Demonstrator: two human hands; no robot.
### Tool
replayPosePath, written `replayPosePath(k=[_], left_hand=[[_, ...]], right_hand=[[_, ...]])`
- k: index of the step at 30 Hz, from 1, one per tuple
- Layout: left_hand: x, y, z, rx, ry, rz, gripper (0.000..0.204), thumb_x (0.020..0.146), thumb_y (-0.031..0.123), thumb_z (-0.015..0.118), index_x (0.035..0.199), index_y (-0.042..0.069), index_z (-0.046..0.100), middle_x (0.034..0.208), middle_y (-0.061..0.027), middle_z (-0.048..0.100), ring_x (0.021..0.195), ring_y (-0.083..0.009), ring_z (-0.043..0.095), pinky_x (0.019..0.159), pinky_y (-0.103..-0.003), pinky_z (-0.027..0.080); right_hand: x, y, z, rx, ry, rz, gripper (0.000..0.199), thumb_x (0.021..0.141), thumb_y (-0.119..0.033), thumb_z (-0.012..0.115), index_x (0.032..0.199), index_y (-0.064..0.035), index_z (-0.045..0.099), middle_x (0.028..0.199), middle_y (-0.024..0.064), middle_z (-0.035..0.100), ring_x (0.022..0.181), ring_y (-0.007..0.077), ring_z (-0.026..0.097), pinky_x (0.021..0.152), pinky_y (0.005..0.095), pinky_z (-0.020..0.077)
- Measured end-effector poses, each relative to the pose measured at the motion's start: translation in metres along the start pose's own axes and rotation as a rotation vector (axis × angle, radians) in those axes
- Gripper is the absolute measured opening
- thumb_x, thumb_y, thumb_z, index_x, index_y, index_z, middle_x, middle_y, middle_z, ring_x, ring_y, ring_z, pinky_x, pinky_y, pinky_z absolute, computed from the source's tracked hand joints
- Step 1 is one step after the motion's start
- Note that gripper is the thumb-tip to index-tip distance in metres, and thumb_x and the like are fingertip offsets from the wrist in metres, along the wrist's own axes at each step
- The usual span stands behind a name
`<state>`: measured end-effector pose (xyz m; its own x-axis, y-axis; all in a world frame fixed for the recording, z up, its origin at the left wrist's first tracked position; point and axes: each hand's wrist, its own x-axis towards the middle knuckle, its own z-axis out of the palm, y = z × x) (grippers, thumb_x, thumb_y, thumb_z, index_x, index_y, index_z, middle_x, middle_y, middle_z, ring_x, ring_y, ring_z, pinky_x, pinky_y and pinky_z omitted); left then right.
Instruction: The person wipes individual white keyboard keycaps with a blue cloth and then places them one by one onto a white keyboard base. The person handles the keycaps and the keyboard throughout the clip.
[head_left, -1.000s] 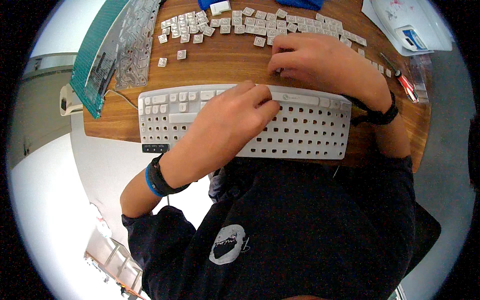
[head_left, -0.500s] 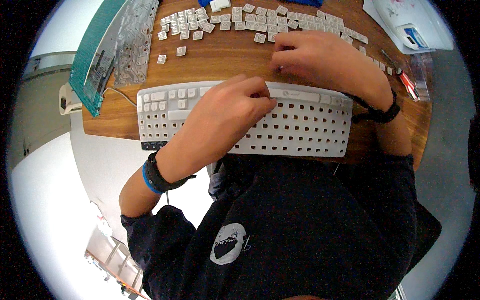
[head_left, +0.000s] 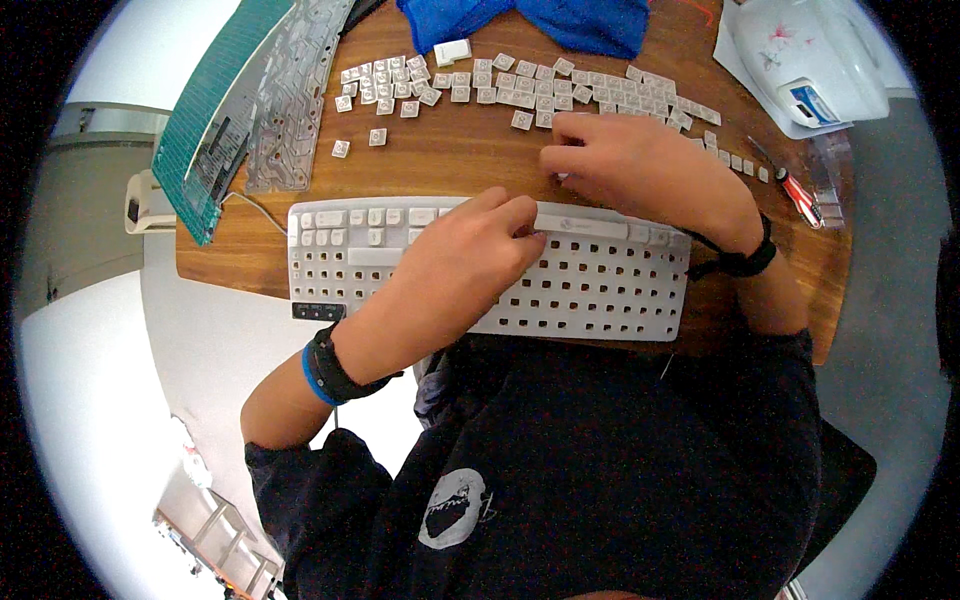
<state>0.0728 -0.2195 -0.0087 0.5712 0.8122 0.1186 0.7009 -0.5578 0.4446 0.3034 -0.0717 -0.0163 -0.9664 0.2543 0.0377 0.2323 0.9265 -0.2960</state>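
Observation:
A white keyboard [head_left: 590, 312] lies along the table's near edge. It has rows of bare key sockets; several white keycaps are fitted along its far side and left part. My left hand [head_left: 465, 255] rests over the keyboard's middle, fingers curled and thumb and forefinger closed at the far rows. What they hold, if anything, is hidden. My right hand [head_left: 640, 170] is beyond the keyboard, beside the near side of a spread of loose white keycaps [head_left: 520, 95]. Its fingers are bent together, and a small pale bit shows under the fingertips, too small to make out.
To the left lie a clear circuit sheet [head_left: 285, 130] and a green mat [head_left: 190, 190]. A screwdriver [head_left: 798, 195] with a red handle is at the right, near a white plastic container [head_left: 835, 60]. Blue cloth [head_left: 580, 25] lies at the back. Two keycaps [head_left: 377, 137] sit apart at left.
The whole view has shifted, so the table and both hands appear lower. Relative to the keyboard, both hands stay nearly where they were, with their fingers still curled.

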Motion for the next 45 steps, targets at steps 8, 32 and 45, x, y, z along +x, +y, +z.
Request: replayPosePath(k=[8,32,45], left_hand=[[0.002,-0.008,-0.002,-0.095,0.002,-0.014,0.018,0.092,0.009,0.073,0.108,0.004,0.081,0.100,-0.0133,0.072,0.097,-0.0356,0.072,0.083,-0.046,0.060],[-0.011,-0.008,0.003,-0.126,0.162,-0.171,0.013,0.094,0.009,0.074,0.105,0.003,0.073,0.104,-0.0149,0.073,0.094,-0.0420,0.074,0.080,-0.050,0.060],[-0.016,-0.003,0.004,0.038,0.178,-0.153,0.013,0.092,0.011,0.076,0.102,0.002,0.076,0.107,-0.0128,0.073,0.098,-0.0379,0.074,0.085,-0.048,0.062]], right_hand=[[-0.002,0.001,-0.003,0.015,0.063,-0.014,0.020,0.098,-0.015,0.068,0.113,-0.0044,0.062,0.115,0.0160,0.064,0.102,0.0411,0.071,0.085,0.0509,0.0606],[-0.009,-0.014,0.002,0.385,-0.051,-0.145,0.031,0.091,-0.003,0.080,0.118,-0.0056,0.065,0.112,0.0101,0.067,0.103,0.0335,0.071,0.088,0.0435,0.0594],[-0.006,-0.025,0.011,0.140,0.015,-0.205,0.027,0.095,-0.020,0.076,0.119,-0.0102,0.070,0.109,0.0130,0.069,0.103,0.0379,0.072,0.087,0.0477,0.0615]])
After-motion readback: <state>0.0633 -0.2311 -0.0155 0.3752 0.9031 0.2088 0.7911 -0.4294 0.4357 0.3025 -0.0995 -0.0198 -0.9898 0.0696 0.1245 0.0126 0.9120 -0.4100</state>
